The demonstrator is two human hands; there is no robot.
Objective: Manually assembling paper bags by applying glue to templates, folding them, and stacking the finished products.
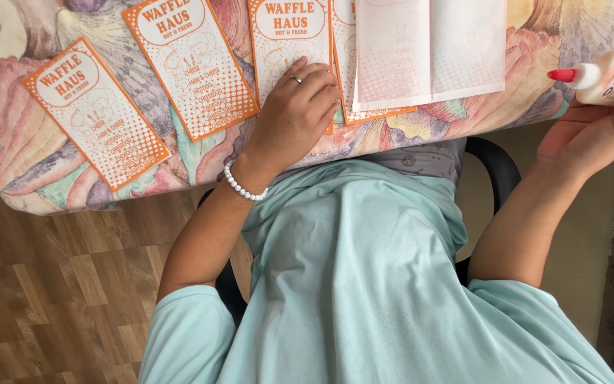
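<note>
My left hand [296,114], with a ring and a white bead bracelet, rests flat on the lower end of an orange and white printed card [286,35] at the table's near edge. At the far right, my right hand [591,131] holds a white glue bottle [609,77] on its side, with the red tip pointing left. Two more orange cards [190,64] [94,114] lie face up to the left. To the right, a folded sheet [428,50] lies pale side up over another card.
The table is covered with a pastel patterned cloth [8,142]. My light green shirt fills the lower middle. A black chair [495,167] shows behind me, and wood-look flooring [58,284] lies at the lower left.
</note>
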